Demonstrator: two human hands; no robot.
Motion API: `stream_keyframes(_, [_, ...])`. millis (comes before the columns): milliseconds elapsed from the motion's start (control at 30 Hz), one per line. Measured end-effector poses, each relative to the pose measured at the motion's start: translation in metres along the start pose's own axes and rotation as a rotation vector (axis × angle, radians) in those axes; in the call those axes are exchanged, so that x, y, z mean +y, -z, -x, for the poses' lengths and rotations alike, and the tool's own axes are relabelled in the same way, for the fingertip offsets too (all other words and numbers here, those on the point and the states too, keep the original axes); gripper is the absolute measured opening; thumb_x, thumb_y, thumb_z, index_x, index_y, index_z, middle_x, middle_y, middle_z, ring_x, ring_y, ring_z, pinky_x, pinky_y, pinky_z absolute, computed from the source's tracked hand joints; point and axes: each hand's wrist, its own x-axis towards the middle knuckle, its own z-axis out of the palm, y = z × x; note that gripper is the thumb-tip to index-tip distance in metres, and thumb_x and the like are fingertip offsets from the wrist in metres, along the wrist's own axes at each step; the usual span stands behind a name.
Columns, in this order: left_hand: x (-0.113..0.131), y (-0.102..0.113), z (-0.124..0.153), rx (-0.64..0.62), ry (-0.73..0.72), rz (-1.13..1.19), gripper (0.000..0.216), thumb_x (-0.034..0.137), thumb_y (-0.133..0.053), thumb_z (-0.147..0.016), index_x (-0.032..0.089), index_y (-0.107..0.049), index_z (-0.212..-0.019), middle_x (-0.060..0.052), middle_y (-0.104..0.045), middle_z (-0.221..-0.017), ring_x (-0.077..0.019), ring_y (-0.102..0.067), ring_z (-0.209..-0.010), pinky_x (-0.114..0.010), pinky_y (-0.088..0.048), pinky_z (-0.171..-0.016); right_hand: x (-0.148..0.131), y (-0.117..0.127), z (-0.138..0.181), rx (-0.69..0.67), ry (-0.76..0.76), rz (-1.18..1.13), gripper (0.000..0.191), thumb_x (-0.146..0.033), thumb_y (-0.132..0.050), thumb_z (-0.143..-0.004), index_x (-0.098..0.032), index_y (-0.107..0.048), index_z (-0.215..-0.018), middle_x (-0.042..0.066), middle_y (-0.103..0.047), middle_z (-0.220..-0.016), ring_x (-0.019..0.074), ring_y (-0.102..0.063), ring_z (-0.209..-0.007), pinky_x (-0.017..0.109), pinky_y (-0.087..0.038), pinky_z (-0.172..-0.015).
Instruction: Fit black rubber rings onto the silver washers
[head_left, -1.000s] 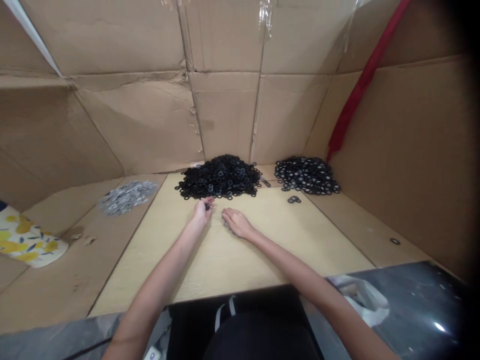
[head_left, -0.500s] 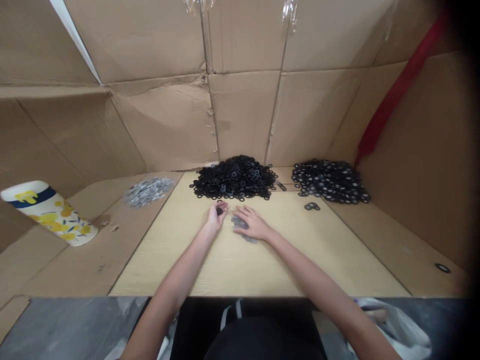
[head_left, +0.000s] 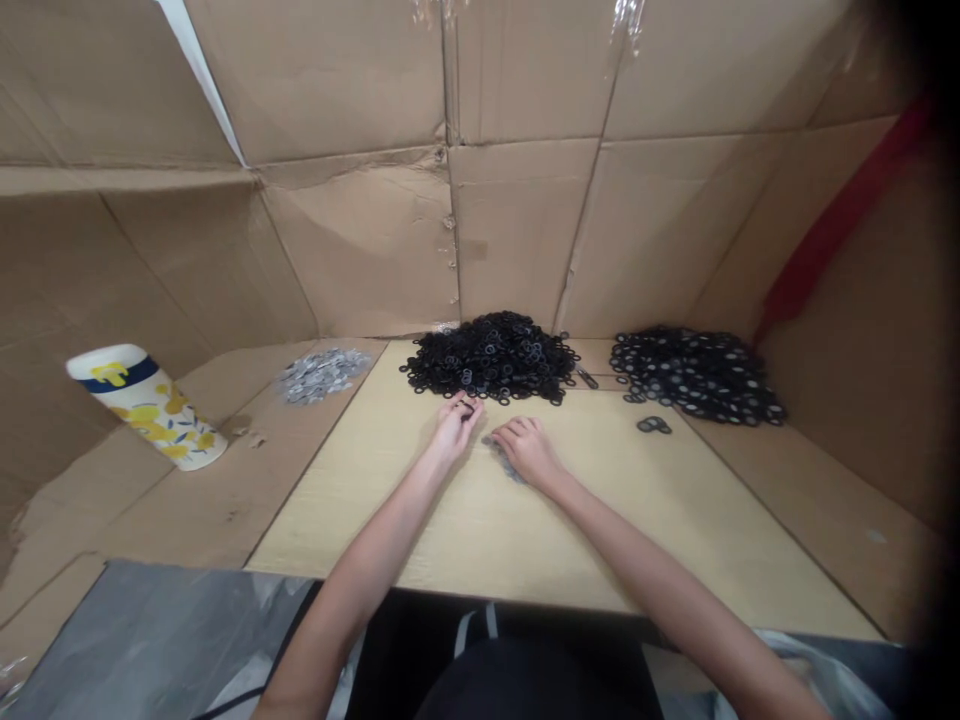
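My left hand [head_left: 456, 426] rests on the pale wooden board [head_left: 570, 520] just in front of a heap of black rubber rings [head_left: 491, 357], its fingertips pinched on a black ring. My right hand [head_left: 527, 449] lies beside it, fingers curled down over a few small grey metal discs [head_left: 501, 451] on the board. A second pile of black rings with pale centres [head_left: 694, 371] sits at the far right, with a few loose ones [head_left: 654, 424] near it.
A pile of silvery washers [head_left: 321, 371] lies at the far left on cardboard. A white cup with yellow and blue print [head_left: 146, 403] lies tilted at the left. Cardboard walls [head_left: 525, 210] enclose the space; a red strip [head_left: 832, 230] runs along the right wall.
The view has shifted, so everything sits further right in frame and the printed cup has come into full view. Both hands stay close together in front of the black ring heap.
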Motion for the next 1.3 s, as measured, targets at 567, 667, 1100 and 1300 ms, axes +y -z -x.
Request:
stream_keyframes(567, [-0.004, 0.003, 0.010, -0.065, 0.156, -0.158, 0.026, -0.010, -0.044, -0.066, 0.008, -0.061, -0.075, -0.011, -0.064, -0.083, -0.0177, -0.062, -0.089, -0.030, -0.047, -0.089, 0.011, 0.016, 0.006, -0.257, 0.075, -0.349, 0.037, -0.043, -0.050, -0.080, -0.025, -0.059, -0.110, 0.007, -0.056, -0.120, 0.0226, -0.045, -0.115, 0.042, -0.031, -0.097])
stream_keyframes(667, [-0.001, 0.000, 0.013, -0.025, 0.167, -0.173, 0.025, -0.010, -0.046, -0.067, 0.008, -0.059, -0.078, -0.011, -0.063, -0.083, -0.0177, -0.062, -0.089, -0.030, -0.048, -0.088, 0.013, 0.014, 0.003, -0.204, 0.083, -0.397, 0.029, -0.034, -0.050, -0.082, -0.021, -0.062, -0.104, 0.006, -0.063, -0.108, 0.0187, -0.054, -0.103, 0.035, -0.037, -0.092])
stream_keyframes(1100, [-0.009, 0.005, 0.012, 0.042, 0.069, -0.229, 0.018, -0.007, -0.051, -0.071, 0.009, -0.058, -0.064, -0.005, -0.061, -0.072, -0.0099, -0.060, -0.074, -0.029, -0.047, -0.089, 0.023, 0.037, 0.004, -0.238, -0.071, -0.294, 0.020, -0.023, -0.054, -0.078, -0.018, -0.067, -0.092, 0.006, -0.066, -0.090, 0.0167, -0.059, -0.083, 0.026, -0.042, -0.078])
stream_keyframes(1300, [-0.013, 0.007, 0.012, 0.039, 0.133, -0.221, 0.017, -0.008, -0.055, -0.066, 0.007, -0.060, -0.061, -0.006, -0.060, -0.067, -0.0101, -0.059, -0.067, -0.032, -0.048, -0.088, 0.022, 0.036, 0.005, -0.201, -0.169, -0.433, 0.015, -0.020, -0.058, -0.073, -0.017, -0.070, -0.082, 0.005, -0.066, -0.081, 0.0164, -0.060, -0.074, 0.027, -0.045, -0.072])
